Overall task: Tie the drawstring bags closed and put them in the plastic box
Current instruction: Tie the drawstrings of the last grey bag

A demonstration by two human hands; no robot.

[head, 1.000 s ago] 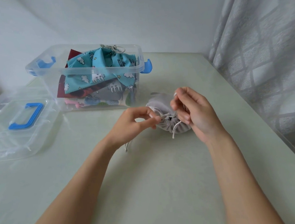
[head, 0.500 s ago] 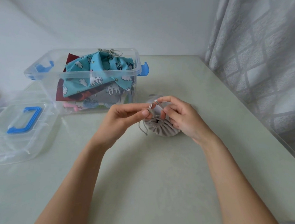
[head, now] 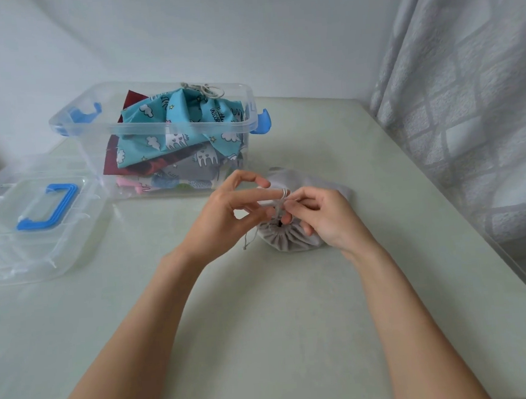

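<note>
A grey drawstring bag (head: 290,239) lies on the table with its gathered mouth facing me. Its grey drawstring (head: 279,202) rises from the mouth and loops around the index finger of my left hand (head: 225,221). My right hand (head: 323,218) pinches the same cord just right of that loop, resting over the bag's right side. A loose cord end hangs at the bag's left. The clear plastic box (head: 243,126) with blue latches stands behind, holding several bags with a turquoise unicorn-print bag (head: 184,130) on top.
The box's clear lid (head: 3,238) with a blue handle lies to the left on the pale green table (head: 265,318). A grey patterned curtain (head: 475,119) hangs along the table's right edge. A white wall stands behind.
Both hands have come together over the bag's mouth. The drawstring, earlier pulled apart to the sides, now loops around my left index finger.
</note>
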